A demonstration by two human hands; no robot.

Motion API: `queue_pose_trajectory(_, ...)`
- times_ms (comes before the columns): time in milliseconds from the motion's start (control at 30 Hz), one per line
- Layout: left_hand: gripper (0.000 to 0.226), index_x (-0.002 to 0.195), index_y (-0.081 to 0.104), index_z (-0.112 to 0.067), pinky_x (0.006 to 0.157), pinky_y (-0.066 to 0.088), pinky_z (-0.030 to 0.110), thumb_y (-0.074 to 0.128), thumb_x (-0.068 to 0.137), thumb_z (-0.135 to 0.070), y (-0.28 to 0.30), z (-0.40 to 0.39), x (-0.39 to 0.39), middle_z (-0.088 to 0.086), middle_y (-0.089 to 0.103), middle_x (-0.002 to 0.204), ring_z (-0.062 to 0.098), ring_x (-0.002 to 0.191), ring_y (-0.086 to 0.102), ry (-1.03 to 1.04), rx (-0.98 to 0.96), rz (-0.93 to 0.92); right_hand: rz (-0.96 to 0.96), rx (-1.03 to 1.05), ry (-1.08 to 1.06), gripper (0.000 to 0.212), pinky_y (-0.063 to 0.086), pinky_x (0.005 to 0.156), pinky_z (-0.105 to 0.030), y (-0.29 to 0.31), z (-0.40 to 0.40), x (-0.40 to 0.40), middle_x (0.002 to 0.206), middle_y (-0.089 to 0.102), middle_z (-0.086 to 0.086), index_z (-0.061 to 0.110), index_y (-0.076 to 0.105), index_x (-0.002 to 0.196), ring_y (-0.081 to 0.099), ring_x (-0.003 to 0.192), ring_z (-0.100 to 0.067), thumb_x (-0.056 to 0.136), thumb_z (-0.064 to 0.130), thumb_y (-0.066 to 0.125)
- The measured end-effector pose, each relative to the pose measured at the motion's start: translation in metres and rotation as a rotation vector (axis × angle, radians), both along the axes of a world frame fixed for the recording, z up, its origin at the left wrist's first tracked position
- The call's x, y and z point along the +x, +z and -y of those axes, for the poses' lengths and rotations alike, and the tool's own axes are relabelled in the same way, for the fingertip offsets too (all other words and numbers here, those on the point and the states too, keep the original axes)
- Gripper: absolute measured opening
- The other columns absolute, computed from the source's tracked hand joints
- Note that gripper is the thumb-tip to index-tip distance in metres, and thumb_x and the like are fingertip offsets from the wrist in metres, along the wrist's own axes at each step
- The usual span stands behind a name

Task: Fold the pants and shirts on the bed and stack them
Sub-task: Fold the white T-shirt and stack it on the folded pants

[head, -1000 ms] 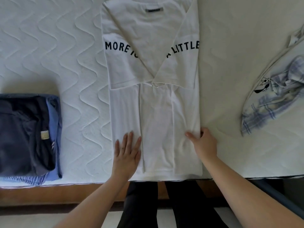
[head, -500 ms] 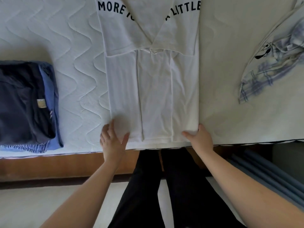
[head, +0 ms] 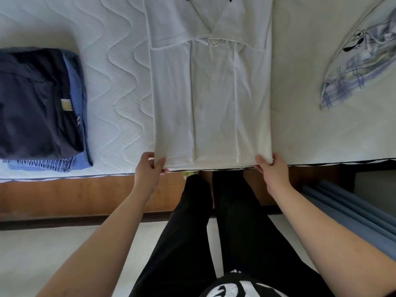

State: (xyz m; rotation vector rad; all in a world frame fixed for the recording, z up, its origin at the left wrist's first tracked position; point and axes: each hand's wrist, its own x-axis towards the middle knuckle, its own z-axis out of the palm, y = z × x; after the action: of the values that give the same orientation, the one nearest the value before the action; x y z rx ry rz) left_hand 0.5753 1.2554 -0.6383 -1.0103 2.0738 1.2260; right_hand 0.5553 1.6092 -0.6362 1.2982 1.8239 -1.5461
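The white shirt lies on the bed, sides and sleeves folded in, its long axis running straight away from the near edge. The left hand pinches the hem's left corner, the right hand its right corner — both right at the bed's near edge. Everything to fold lies beyond the hands, so the hem probably travels away, toward the collar. The folded stack waits at the left — nearer the left hand.

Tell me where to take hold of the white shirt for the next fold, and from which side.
Grip the white shirt at its two bottom hem corners, coming from the near bed edge. The sides are already folded in, so the hem is one narrow strip there; the left hand and right hand pinch those corners.
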Motion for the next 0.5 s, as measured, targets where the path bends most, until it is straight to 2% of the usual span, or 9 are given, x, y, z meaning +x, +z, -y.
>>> queue_pose_trajectory(133,0.033,0.115,0.044,-0.034,0.058,0.043,0.021,0.066,0.090,-0.030,0.000,-0.004,0.017,-0.013,0.066,0.096,0.005,0.076,0.067,-0.082,-0.094,-0.016,0.055,0.156,0.182,0.039,0.054,0.087,-0.031,0.000,0.005,0.014,0.113,0.064,0.002,0.018,0.053,0.126,0.065,0.096,-0.013,0.091,0.026,0.068)
queue_pose_trajectory(200,0.045,0.121,0.044,-0.028,0.071,0.047,0.027,0.070,0.085,-0.027,-0.001,-0.007,0.024,-0.006,0.056,0.108,0.015,0.092,0.060,-0.149,-0.242,-0.076,-0.011,0.372,0.355,0.047,0.048,0.087,-0.030,0.003,0.008,0.018,0.117,0.059,0.001,0.018,0.049,0.130,0.059,0.106,-0.018,0.089,0.026,0.069)
queue_pose_trajectory(267,0.055,0.127,0.046,-0.020,0.088,0.047,0.042,0.074,0.079,-0.023,-0.006,-0.009,0.033,0.006,0.050,0.117,0.027,0.106,0.052,-0.444,-0.508,-0.262,-0.175,0.662,0.586,0.056,0.043,0.100,-0.039,0.005,0.010,0.023,0.128,0.052,-0.006,0.016,0.043,0.135,0.049,0.121,-0.025,0.086,0.020,0.068)
queue_pose_trajectory(300,0.057,0.127,0.048,-0.017,0.091,0.045,0.047,0.076,0.078,-0.021,-0.008,-0.009,0.036,0.010,0.049,0.121,0.031,0.109,0.050,-0.627,-0.599,-0.373,-0.259,0.765,0.719,0.059,0.038,0.105,-0.044,0.007,0.012,0.025,0.133,0.049,-0.009,0.015,0.041,0.138,0.045,0.126,-0.027,0.085,0.016,0.066)
queue_pose_trajectory(367,0.058,0.128,0.050,-0.017,0.093,0.043,0.048,0.078,0.076,-0.017,-0.013,-0.007,0.038,0.010,0.049,0.130,0.031,0.117,0.050,-0.957,-0.632,-0.509,-0.355,0.799,1.027,0.067,0.033,0.111,-0.050,0.005,0.012,0.027,0.143,0.044,-0.011,0.016,0.037,0.144,0.039,0.134,-0.030,0.082,0.005,0.059)
queue_pose_trajectory(433,0.062,0.135,0.049,-0.016,0.103,0.039,0.048,0.072,0.077,-0.009,-0.018,-0.002,0.035,0.010,0.046,0.143,0.031,0.131,0.045,-1.143,-0.641,-0.507,-0.334,0.793,1.325,0.079,0.027,0.116,-0.050,-0.002,0.010,0.029,0.153,0.034,-0.009,0.017,0.030,0.150,0.030,0.142,-0.030,0.079,-0.003,0.056)
queue_pose_trajectory(500,0.075,0.144,0.040,-0.017,0.112,0.031,0.051,0.065,0.076,-0.001,-0.020,0.006,0.029,0.010,0.038,0.153,0.031,0.141,0.035,-1.230,-0.658,-0.445,-0.305,0.832,1.467,0.085,0.021,0.118,-0.049,-0.008,0.003,0.027,0.159,0.025,-0.008,0.018,0.025,0.154,0.023,0.146,-0.029,0.079,-0.007,0.056)
